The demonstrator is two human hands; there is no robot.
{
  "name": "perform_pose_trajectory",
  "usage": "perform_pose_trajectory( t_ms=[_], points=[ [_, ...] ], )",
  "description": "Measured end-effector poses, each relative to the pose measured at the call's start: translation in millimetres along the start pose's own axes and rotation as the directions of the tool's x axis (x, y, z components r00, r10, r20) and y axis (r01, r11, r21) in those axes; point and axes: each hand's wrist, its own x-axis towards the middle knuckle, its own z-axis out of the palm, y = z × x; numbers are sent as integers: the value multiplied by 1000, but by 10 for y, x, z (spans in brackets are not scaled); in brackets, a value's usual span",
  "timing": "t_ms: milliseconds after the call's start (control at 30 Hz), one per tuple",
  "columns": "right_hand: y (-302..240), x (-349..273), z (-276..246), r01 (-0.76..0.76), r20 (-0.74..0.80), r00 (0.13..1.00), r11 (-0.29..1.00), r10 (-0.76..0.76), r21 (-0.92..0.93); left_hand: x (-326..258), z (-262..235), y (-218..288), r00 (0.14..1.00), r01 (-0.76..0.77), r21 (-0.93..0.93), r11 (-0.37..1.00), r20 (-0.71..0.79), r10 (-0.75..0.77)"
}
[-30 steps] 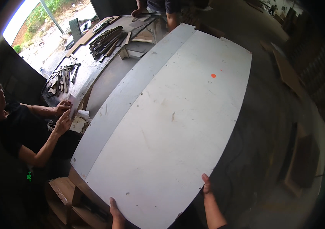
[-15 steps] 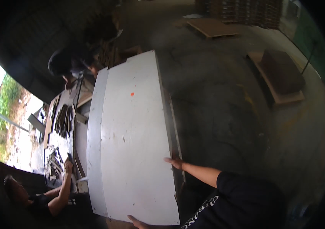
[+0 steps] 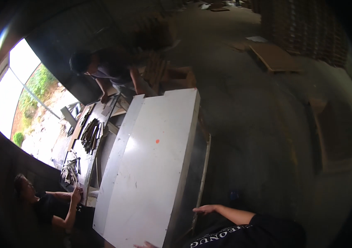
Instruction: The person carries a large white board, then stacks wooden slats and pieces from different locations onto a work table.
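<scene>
A long white box-like housing with a flat top and a small orange spot fills the middle. At its near end, my left hand shows only fingertips at the lower edge of the picture, spread on or just over the white top. My right hand is beside the housing's right side, close to a thin pale rail. Its fingers are stretched out and nothing shows in them. Whether it touches the rail I cannot tell.
Left of the housing, a work table bears dark strips and smaller pieces. One person leans over its far end; another works at its near end. Pallets and a brown stack stand right.
The view has shifted, so the housing sits lower and its right side shows more. My right hand has come off the top's edge to beside the side. The far person stands more upright.
</scene>
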Motion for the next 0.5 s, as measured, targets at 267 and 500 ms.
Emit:
perform_pose_trajectory(
  t_ms=[267,500],
  points=[
    [-1535,-873,-2098,-259,-640,587,864,496,432,-1230,77,2275,1000,21,-169,985,13,-19],
    [-2192,-674,-4027,9,-828,462,931,319,364,-1321,129,2539,846,-11,96,995,-530,60]
  ],
)
